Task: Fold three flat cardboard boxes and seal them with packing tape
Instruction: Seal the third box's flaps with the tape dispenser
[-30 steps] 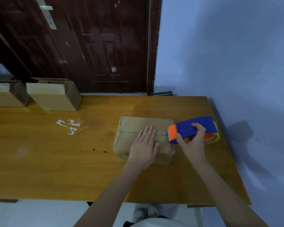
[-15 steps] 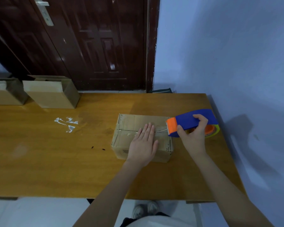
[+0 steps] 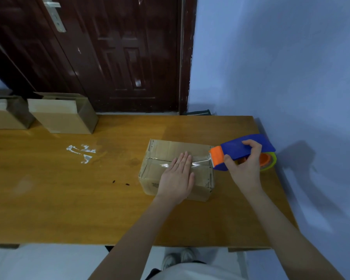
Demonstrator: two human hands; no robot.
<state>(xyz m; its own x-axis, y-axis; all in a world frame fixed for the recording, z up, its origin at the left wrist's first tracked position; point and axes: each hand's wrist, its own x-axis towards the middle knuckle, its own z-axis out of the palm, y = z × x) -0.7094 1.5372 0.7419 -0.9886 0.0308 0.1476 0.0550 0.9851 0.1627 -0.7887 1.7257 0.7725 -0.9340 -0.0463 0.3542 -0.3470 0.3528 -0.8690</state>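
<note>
Near right end of counter (image 3: 49, 199): closed cardboard box (image 3: 160, 150), clear tape strip (image 3: 200, 161) across top seam. Left hand (image 3: 177, 176) flat, fingers straight, pressing lid. Right hand (image 3: 243, 166) grips blue-orange tape dispenser (image 3: 236, 149) at box's right edge. Two more boxes (image 3: 63, 116) far left.

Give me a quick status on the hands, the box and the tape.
Left hand flat on the box. Right hand grips tape dispenser at its right edge. Tape spans the seam, uncut. Nothing blocking.
</note>
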